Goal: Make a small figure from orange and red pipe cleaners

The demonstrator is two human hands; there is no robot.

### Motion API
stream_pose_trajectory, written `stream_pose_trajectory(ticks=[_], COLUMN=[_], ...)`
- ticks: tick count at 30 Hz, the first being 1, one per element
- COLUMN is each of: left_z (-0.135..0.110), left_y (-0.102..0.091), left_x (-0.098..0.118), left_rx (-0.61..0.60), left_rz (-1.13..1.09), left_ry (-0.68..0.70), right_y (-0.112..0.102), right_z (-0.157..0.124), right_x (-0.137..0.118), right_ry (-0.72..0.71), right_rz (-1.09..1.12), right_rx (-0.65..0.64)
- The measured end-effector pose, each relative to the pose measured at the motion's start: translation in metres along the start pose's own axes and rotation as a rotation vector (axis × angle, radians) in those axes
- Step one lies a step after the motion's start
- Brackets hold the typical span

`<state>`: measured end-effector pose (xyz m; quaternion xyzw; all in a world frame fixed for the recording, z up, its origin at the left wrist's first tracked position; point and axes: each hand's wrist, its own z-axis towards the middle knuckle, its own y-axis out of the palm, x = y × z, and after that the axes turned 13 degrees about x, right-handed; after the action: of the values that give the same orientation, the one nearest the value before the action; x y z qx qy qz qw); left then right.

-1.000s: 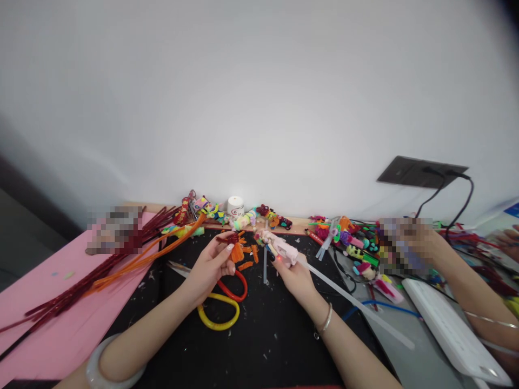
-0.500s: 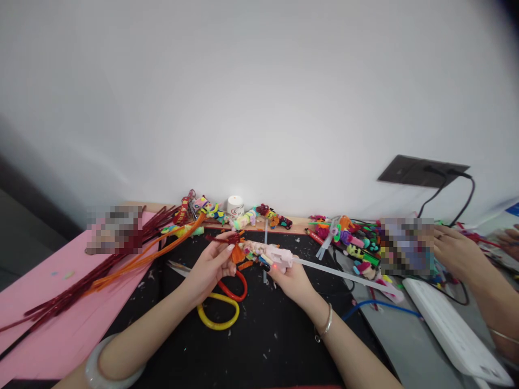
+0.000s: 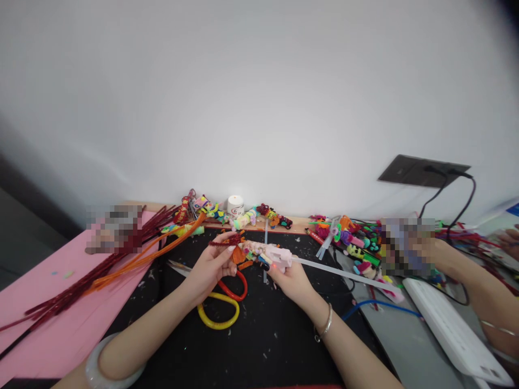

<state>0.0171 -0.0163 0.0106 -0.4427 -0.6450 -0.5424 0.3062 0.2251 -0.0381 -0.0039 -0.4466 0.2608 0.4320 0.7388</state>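
At lower centre, the left hand (image 3: 213, 270) pinches a red-and-orange craft piece (image 3: 237, 255) and the right hand (image 3: 295, 280) grips a glue gun (image 3: 279, 255), whose slipping could burn the pinching fingers (image 3: 225, 256).

Left hand (image 3: 214, 266) pinched; right hand (image 3: 292, 280) seemingly curled.

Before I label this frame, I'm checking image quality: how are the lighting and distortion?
Head view: the plain white wall brightens centrally, dimming toward the corners; head view: the dark gray rectangular socket plate slants, suggesting lens distortion; head view: a red light glows at the pale pink plastic glue gun.
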Motion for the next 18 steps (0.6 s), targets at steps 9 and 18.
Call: stream_pose_trajectory(ticks=[9, 18], left_z=[0.0010, 0.0006], left_y=[-0.0019, -0.0008], left_x=[-0.0007, -0.0001], left_rx=[-0.012, 0.015], left_rz=[0.025, 0.019], left_ry=[0.012, 0.002], right_y=[0.0002, -0.0007], right_z=[0.0001, 0.0013], right_x=[-0.0007, -0.0028], right_ry=[0.005, -0.025], right_rz=[0.008, 0.058], right_rx=[-0.018, -0.001])
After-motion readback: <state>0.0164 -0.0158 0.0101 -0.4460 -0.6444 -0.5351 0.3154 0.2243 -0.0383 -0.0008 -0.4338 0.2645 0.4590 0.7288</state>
